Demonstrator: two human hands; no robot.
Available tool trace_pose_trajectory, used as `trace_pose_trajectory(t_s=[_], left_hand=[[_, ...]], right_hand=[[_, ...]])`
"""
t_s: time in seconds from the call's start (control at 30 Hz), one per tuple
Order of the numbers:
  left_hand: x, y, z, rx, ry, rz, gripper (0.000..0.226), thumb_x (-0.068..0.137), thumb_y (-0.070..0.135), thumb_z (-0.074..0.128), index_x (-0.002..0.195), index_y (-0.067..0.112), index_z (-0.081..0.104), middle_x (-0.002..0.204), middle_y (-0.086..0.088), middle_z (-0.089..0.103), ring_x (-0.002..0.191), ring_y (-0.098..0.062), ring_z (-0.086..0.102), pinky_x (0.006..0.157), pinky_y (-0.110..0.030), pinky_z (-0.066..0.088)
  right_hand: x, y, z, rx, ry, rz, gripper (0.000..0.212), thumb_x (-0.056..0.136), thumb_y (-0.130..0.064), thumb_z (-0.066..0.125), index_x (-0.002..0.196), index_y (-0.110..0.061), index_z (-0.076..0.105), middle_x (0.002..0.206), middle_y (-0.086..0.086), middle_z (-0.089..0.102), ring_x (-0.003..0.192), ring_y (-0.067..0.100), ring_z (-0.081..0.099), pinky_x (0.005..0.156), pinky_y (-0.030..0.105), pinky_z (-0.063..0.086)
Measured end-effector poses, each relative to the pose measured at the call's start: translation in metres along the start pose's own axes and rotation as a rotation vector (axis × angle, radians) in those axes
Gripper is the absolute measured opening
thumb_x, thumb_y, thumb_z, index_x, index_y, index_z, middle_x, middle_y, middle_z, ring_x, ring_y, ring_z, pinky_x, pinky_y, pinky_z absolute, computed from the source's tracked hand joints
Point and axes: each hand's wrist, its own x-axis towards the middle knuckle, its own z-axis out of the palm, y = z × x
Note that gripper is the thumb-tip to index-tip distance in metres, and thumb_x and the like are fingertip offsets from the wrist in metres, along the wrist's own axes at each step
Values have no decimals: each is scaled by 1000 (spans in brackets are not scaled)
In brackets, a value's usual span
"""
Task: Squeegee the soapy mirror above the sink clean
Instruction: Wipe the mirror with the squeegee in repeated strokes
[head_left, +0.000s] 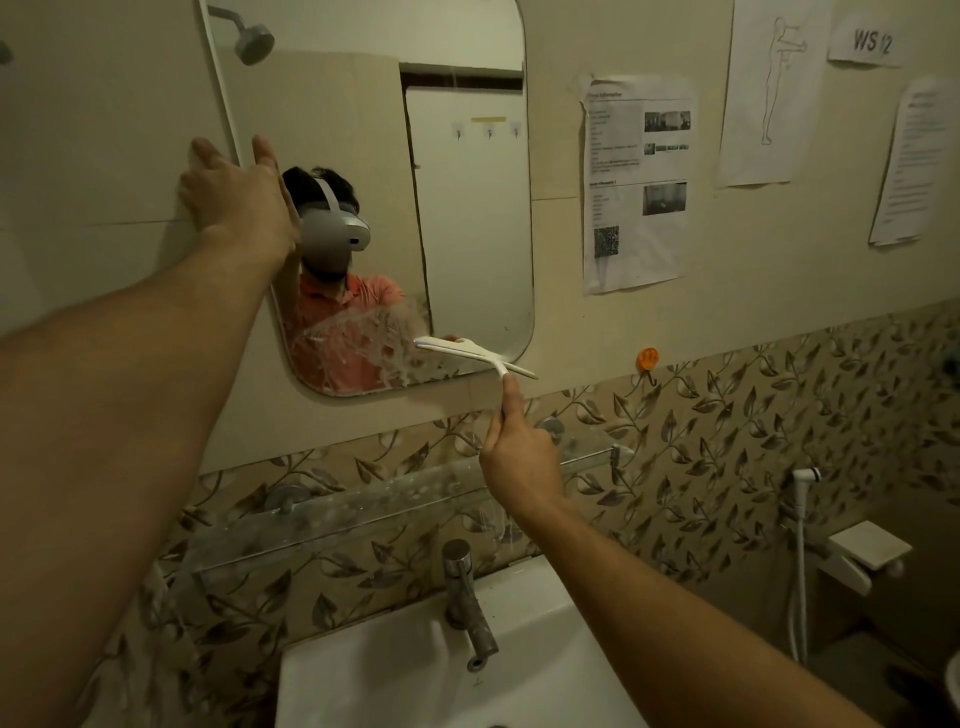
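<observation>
The rounded mirror (467, 208) hangs on the beige wall above the sink (519, 649). Soap foam (358, 338) smears its lower left part; the upper glass looks streak-free. My right hand (519, 452) grips the handle of a white squeegee (475, 356), whose blade lies tilted against the mirror's lower right edge. My left hand (234, 192) presses flat on the mirror's left edge, thumb on the glass and fingers on the wall.
A glass shelf (363, 509) runs below the mirror, over a metal tap (465, 597). Papers (636, 182) are taped to the wall at right. An orange hook (648, 358) sticks beside the mirror's corner. A spray hose (800, 545) hangs at far right.
</observation>
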Motion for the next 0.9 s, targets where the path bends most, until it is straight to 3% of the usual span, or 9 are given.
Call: trace_pose_trajectory(t_s=[0.2, 0.3, 0.37, 0.43, 0.63, 0.77, 0.9], left_hand=[[9, -2, 9, 25, 30, 20, 89, 98, 23, 66, 161, 31, 5, 162, -28, 4, 136, -51, 33, 110, -56, 37], [13, -5, 12, 34, 6, 45, 83, 97, 41, 58, 160, 31, 6, 160, -31, 11, 134, -53, 35, 108, -56, 37], [12, -5, 11, 1, -3, 22, 95, 88, 49, 65, 161, 30, 7, 159, -33, 13, 132, -52, 38, 105, -54, 38], [5, -3, 3, 9, -27, 26, 105, 86, 41, 76, 161, 29, 3, 160, -33, 6, 135, -51, 36, 108, -52, 37], [3, -4, 2, 3, -42, 41, 98, 90, 34, 74, 161, 29, 7, 161, -33, 3, 136, -54, 33, 113, -54, 33], [2, -3, 5, 1, -8, 55, 94, 92, 32, 69, 161, 29, 5, 160, -35, 4, 138, -54, 32, 114, -55, 32], [3, -5, 7, 17, -4, 58, 95, 92, 30, 71, 161, 31, 5, 161, -35, 4, 137, -53, 34, 113, -54, 33]], right_hand=[[-8, 1, -7, -36, -68, -29, 61, 111, -29, 31, 161, -42, -1, 75, 6, 63, 62, 21, 61, 57, 42, 59], [-5, -7, -19, -49, -54, -86, 63, 111, -30, 32, 160, -46, -5, 71, 6, 63, 53, 16, 56, 48, 35, 55], [5, -21, -32, -72, -29, -131, 63, 112, -33, 30, 160, -48, -7, 70, 8, 62, 49, 14, 51, 46, 34, 53], [21, -41, -47, -108, 12, -189, 61, 112, -35, 28, 159, -48, -8, 69, 8, 62, 49, 15, 51, 47, 35, 55], [60, -106, -84, -199, 93, -279, 57, 111, -34, 29, 160, -44, 2, 72, 11, 62, 59, 28, 61, 52, 44, 57], [73, -136, -85, -263, 121, -333, 62, 111, -28, 33, 163, -38, 0, 72, 8, 58, 57, 21, 54, 45, 32, 39], [69, -142, -75, -312, 141, -335, 66, 110, -25, 34, 163, -36, -4, 71, 7, 55, 54, 17, 49, 44, 28, 32]])
